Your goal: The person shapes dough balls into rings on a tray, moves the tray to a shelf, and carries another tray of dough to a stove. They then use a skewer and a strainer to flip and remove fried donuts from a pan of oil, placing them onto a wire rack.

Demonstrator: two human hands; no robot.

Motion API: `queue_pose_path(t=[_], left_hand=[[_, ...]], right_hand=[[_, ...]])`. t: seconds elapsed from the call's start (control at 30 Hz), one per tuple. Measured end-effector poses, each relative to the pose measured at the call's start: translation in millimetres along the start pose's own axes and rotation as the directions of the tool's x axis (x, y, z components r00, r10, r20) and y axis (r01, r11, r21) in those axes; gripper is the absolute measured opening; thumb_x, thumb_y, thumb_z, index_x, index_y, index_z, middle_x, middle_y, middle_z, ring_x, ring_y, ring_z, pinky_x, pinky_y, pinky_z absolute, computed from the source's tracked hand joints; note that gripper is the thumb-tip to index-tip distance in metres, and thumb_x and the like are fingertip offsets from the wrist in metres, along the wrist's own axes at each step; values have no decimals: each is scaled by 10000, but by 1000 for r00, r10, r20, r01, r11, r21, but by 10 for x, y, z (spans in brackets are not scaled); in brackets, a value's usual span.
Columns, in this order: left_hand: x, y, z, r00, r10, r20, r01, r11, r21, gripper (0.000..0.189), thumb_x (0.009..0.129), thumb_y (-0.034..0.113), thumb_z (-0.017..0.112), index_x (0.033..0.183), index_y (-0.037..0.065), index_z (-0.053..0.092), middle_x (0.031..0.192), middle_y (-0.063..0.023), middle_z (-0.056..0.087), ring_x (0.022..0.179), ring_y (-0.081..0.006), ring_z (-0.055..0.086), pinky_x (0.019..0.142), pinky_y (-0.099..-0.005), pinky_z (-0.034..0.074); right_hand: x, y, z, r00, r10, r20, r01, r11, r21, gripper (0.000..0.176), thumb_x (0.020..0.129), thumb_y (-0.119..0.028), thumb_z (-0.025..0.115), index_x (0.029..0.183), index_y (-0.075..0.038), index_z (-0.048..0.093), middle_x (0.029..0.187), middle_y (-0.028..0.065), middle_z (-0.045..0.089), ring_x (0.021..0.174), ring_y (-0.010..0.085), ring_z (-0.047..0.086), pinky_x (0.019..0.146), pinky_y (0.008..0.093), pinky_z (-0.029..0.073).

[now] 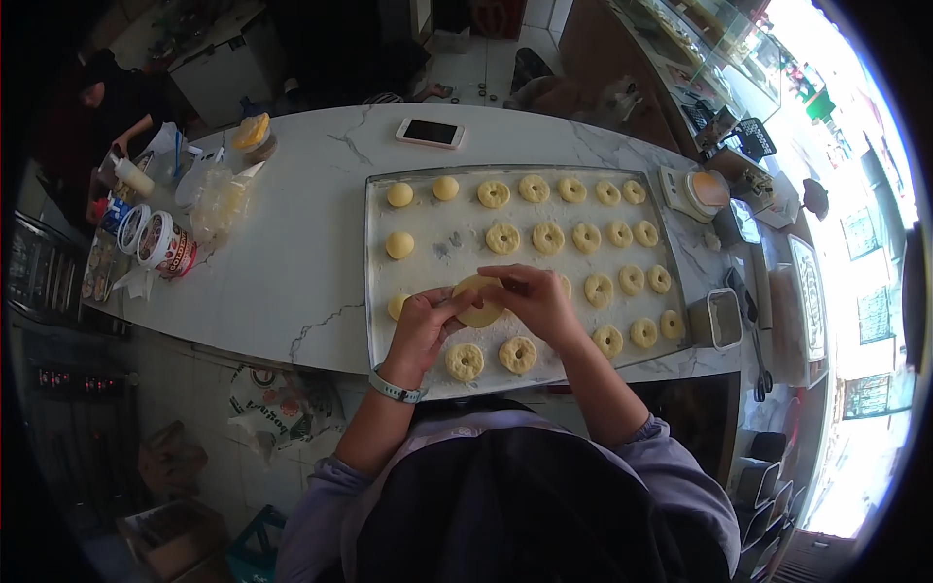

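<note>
Above the floured tray (437, 282), a flattened round of pale yellow dough (478, 309) is held up between both hands. My left hand (428, 328) grips its left side, thumb on top. The fingers of my right hand (533, 296) are bent over its upper right part, and the fingertips press near its middle. Rows of dough rings (548, 238) fill the right side of the tray, with two more rings (465, 361) just below my hands. Several smooth dough balls (399, 245) sit along the left; one is partly hidden by my left hand.
A phone (430, 133) lies behind the tray. Tubs (163, 245), a plastic bag (222, 206) and a squeeze bottle (133, 177) stand at the left, near another person (121, 107). To the right are a scale (688, 194), a metal tin (720, 319) and scissors (761, 374).
</note>
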State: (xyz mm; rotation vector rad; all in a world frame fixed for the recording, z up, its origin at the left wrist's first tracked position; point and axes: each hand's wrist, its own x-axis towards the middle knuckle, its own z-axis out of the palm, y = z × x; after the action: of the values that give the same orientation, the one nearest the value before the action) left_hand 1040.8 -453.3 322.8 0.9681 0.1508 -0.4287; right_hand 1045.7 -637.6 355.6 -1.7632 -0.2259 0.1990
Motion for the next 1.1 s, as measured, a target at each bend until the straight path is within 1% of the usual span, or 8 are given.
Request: queue_pose_path(t=[0.13,0.23,0.43,0.63,0.73,0.83,1.03,1.1], left_hand=[[-33,50,35,997,72,-36,-71,997,28,194,847,130,656,945,-38,644,888,-106,672,805,-155,651,732,-266,521],[-39,78,59,999,-35,33,31,993,116,199,848,140,657,947,-32,644,868,-100,674,802,-155,654,728,-269,528],[-61,111,129,1000,14,-8,-13,997,72,223,850,159,661,959,-34,640,871,-91,670,789,-151,654,711,-264,532],[-24,105,79,1000,-8,9,7,993,116,252,853,189,664,963,-37,639,879,-84,662,778,-145,648,704,-270,534],[-16,119,99,995,-85,44,80,991,110,255,855,195,661,958,-37,640,870,-84,661,769,-139,645,697,-266,534],[6,72,87,1000,-22,4,21,992,124,257,854,200,661,958,-34,641,867,-82,661,772,-135,645,694,-262,536],[33,51,93,997,-77,-6,77,985,152,257,852,205,666,964,-25,645,862,-73,661,770,-130,646,696,-256,536],[39,54,102,998,-61,-26,64,990,128,264,858,218,659,962,-25,647,868,-76,663,767,-130,650,678,-252,545]], right_hand=[[-13,-75,-21,999,-38,8,38,998,-43,253,840,-89,639,1085,-32,657,911,98,627,792,126,616,706,254,504],[-16,-203,-50,998,-66,-8,64,989,-135,244,840,-93,635,1072,-23,660,930,88,625,805,139,621,714,258,503],[-11,-64,-111,999,-24,45,26,999,-36,254,823,-107,653,1075,-86,673,937,84,612,844,160,612,707,275,499],[-44,-213,-110,991,-58,122,78,983,-169,254,822,-98,646,1075,-106,675,934,90,607,871,173,611,755,304,492],[-19,-156,-121,996,29,86,-32,999,38,264,825,-109,650,1087,-90,668,937,90,610,876,174,620,773,297,492],[-49,-100,-82,994,-46,96,61,986,-153,283,828,-118,653,1102,-51,653,945,100,623,872,170,633,761,284,503],[-13,-122,-86,996,53,71,-47,995,-92,361,829,-148,667,1154,-2,607,969,103,646,898,142,620,780,272,495],[41,-77,-117,987,118,112,-130,987,99,407,831,-164,674,1189,4,578,994,84,644,919,138,614,800,273,493]])
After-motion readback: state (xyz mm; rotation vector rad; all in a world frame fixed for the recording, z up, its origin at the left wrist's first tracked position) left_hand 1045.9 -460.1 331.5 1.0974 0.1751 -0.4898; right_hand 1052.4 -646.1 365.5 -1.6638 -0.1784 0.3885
